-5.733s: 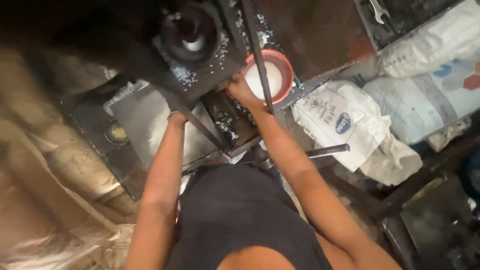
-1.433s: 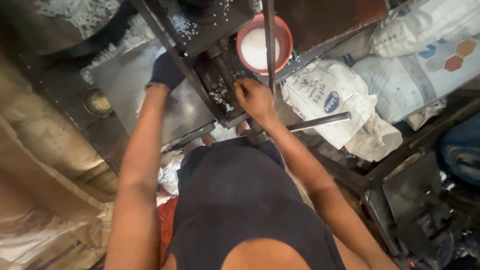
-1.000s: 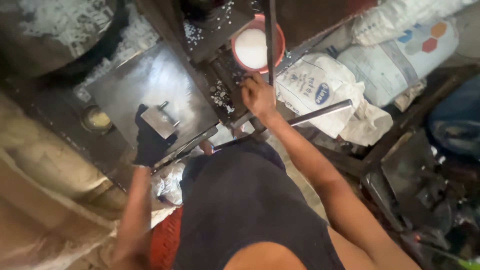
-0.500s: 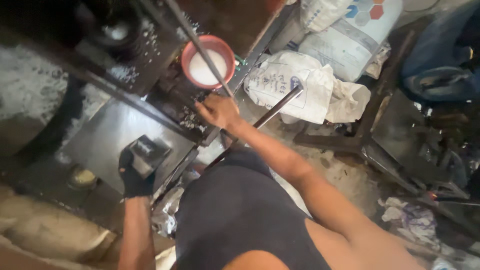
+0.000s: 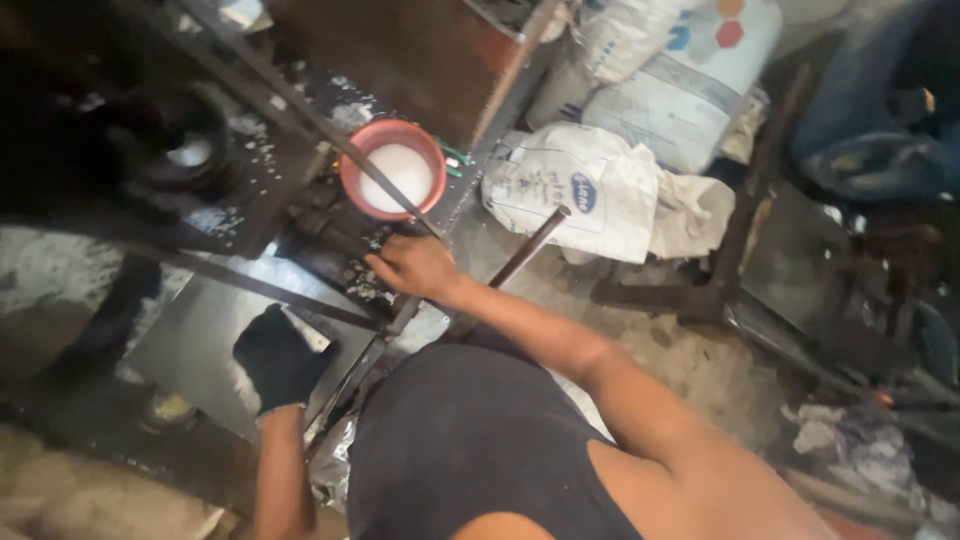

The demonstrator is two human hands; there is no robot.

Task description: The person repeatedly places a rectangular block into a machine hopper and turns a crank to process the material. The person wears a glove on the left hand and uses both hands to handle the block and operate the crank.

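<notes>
Left hand (image 5: 280, 358) wears a matt black cloth glove, resting on a dull grey sheet-metal plate (image 5: 200, 345). Machine bed (image 5: 250, 190) looks like rough, grimy dark metal. Red bowl (image 5: 392, 167) seems smooth plastic; sacks (image 5: 580, 190) are woven, matt white.

White sacks (image 5: 600, 190) lie on the floor just beside a red bowl (image 5: 393, 180) of white liquid.

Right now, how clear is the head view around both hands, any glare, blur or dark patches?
Head view: upper left falls into deep shadow; the metal sheet shows dull glare; gloved left hand slightly blurred; bare right hand and red bowl evenly lit.
</notes>
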